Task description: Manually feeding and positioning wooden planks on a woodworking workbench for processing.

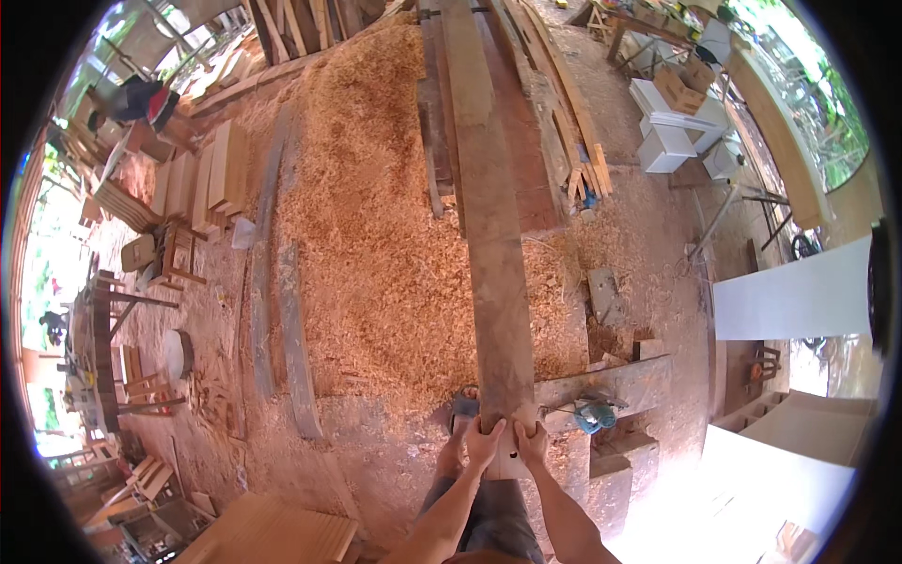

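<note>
A long, weathered grey-brown plank point(498, 310) runs lengthwise up the middle of the view. My left hand point(484, 440) grips its near end by the left edge, thumb on top. On the opposite edge, my right hand point(531, 442) holds the same end, also with the thumb over the top face. A small dark hole shows in the wood between them. Just right of my right hand, a teal power tool point(594, 415) rests on a grey beam point(641, 381). The undersides of both hands are hidden by the plank.
Wood shavings point(366, 207) pile left of the plank. Loose boards point(299, 348) lie along both sides. Stacked timber point(221, 169) and a person point(141, 101) are at upper left. White panels point(789, 287) stand at right, with white boxes point(665, 141) and a workbench point(634, 28) farther back.
</note>
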`<state>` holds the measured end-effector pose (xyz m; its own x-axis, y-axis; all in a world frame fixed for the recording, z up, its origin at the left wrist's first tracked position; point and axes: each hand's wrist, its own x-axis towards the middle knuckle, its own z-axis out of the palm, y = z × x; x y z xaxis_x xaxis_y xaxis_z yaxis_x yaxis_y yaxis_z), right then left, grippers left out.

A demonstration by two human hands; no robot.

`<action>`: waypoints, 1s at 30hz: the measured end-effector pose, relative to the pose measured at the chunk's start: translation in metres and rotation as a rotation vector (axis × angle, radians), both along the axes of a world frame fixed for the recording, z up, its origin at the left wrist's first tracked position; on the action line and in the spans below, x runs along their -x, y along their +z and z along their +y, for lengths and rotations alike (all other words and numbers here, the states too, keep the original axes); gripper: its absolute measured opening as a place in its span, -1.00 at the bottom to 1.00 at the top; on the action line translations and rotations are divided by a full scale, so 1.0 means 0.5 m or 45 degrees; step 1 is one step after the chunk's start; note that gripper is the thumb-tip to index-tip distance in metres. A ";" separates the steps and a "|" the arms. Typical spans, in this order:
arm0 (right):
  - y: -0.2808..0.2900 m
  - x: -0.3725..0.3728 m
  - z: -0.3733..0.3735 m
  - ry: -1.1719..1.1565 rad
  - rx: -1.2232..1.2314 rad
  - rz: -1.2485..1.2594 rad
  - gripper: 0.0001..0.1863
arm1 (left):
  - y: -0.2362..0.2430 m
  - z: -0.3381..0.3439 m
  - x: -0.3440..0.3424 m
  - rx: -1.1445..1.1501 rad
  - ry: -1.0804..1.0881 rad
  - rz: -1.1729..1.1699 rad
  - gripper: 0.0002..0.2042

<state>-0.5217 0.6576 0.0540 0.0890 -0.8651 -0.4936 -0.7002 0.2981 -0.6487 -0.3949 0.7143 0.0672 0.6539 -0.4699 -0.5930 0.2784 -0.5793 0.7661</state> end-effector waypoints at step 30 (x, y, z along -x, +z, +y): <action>-0.262 0.128 0.170 -0.045 0.038 -0.306 -0.31 | -0.352 0.196 0.140 0.323 -0.004 -0.256 -0.52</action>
<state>-0.5856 0.7424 -0.0771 0.1699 -0.8839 -0.4358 -0.5139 0.2979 -0.8045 -0.4647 0.8123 -0.1090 0.7447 -0.5881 -0.3156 0.1053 -0.3634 0.9257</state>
